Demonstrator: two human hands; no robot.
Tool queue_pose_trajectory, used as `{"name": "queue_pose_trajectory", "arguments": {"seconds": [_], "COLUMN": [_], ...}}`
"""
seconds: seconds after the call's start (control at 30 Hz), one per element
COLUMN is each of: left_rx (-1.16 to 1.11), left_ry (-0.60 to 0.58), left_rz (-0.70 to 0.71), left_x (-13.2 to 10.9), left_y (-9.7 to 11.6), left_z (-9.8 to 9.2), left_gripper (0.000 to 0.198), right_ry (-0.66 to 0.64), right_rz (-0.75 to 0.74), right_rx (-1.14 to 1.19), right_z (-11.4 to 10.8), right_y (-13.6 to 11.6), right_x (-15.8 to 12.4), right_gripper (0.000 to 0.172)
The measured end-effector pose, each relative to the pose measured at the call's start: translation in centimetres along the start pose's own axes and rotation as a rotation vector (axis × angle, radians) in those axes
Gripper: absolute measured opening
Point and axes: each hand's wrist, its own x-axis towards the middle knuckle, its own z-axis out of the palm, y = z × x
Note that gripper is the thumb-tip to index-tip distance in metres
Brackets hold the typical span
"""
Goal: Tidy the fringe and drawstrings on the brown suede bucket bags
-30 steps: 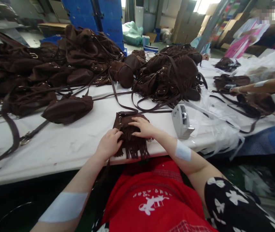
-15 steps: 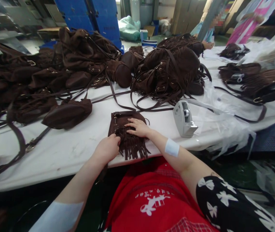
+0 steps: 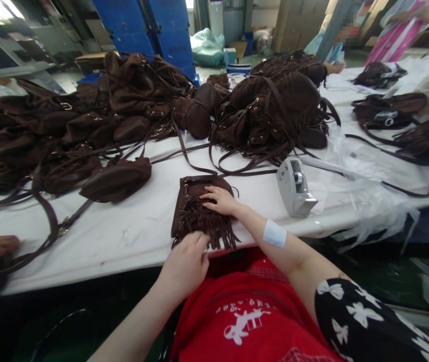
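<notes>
A small brown suede bag with fringe (image 3: 195,208) lies flat on the white table (image 3: 131,231) right in front of me. My right hand (image 3: 221,200) rests on its middle, fingers stretched out flat on the fringe. My left hand (image 3: 186,264) is at the table's near edge, at the lower left tips of the fringe, fingers curled; whether it pinches any strands is hidden. The bag's strap runs off toward the pile behind it.
Heaps of brown suede bags (image 3: 86,115) and fringed bags (image 3: 275,110) with loose straps fill the back of the table. A grey tape dispenser (image 3: 294,187) stands right of my bag beside clear plastic sheets (image 3: 361,196). Another person's hand (image 3: 333,67) shows far back.
My left hand has slid from the bag's left side down toward me to the fringe tips at the table edge. My right hand stays on the bag.
</notes>
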Motion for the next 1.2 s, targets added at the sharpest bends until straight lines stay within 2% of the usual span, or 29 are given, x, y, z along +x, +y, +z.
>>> {"name": "queue_pose_trajectory", "arguments": {"seconds": [0.07,0.17,0.23,0.33,0.43,0.5,0.6,0.67,0.77,0.87,0.93,1.07,1.2], "left_rx": [0.073,0.085,0.007,-0.25,-0.591,-0.808,-1.135,-1.249,-1.246,-1.184,-1.133,-0.967,-0.753], "left_ry": [0.176,0.184,0.189,0.268,0.366,0.406,0.416,0.409,0.417,0.441,0.444,0.413,0.399], "left_rz": [-0.023,-0.061,-0.111,-0.272,-0.458,-0.519,-0.506,-0.471,-0.454,-0.471,-0.465,-0.452,-0.443], "left_x": [3.3,7.4,8.7,8.7,8.1,7.7,7.1,6.7,6.2,6.2,6.5,7.2,7.7], "left_y": [-0.7,-3.0,-4.8,-7.2,-8.3,-8.1,-6.9,-6.2,-5.6,-5.5,-5.5,-5.4,-5.4], "left_z": [0.9,2.3,2.5,1.7,0.7,0.4,0.8,1.3,2.1,2.9,3.3,3.3,3.0], "left_gripper": [0.05,0.056,0.054,0.049,0.032,0.03,0.037,0.039,0.04,0.042,0.04,0.033,0.028], "right_ry": [0.077,0.335,0.491,0.604,0.588,0.543,0.508,0.506,0.508,0.471,0.41,0.245,0.246], "right_rz": [0.09,0.266,0.327,0.362,0.362,0.311,0.195,0.127,0.095,0.156,0.196,0.258,0.212], "right_rx": [0.219,0.49,0.514,0.45,0.5,0.609,0.717,0.677,0.529,0.521,0.67,1.053,1.097], "right_z": [-0.8,-3.0,-4.4,-5.2,-4.1,-2.9,-1.5,-1.2,-1.0,-0.8,-0.6,-1.4,-3.1], "right_y": [0.1,0.6,1.0,1.0,-0.7,-2.7,-6.2,-8.1,-9.7,-10.1,-10.0,-9.7,-8.6], "right_x": [0.0,-1.4,-3.5,-6.8,-8.7,-8.6,-7.4,-6.4,-5.2,-4.6,-4.6,-6.1,-9.0], "right_gripper": [0.029,0.03,0.027,0.025,0.027,0.028,0.035,0.039,0.04,0.027,0.018,0.022,0.016]}}
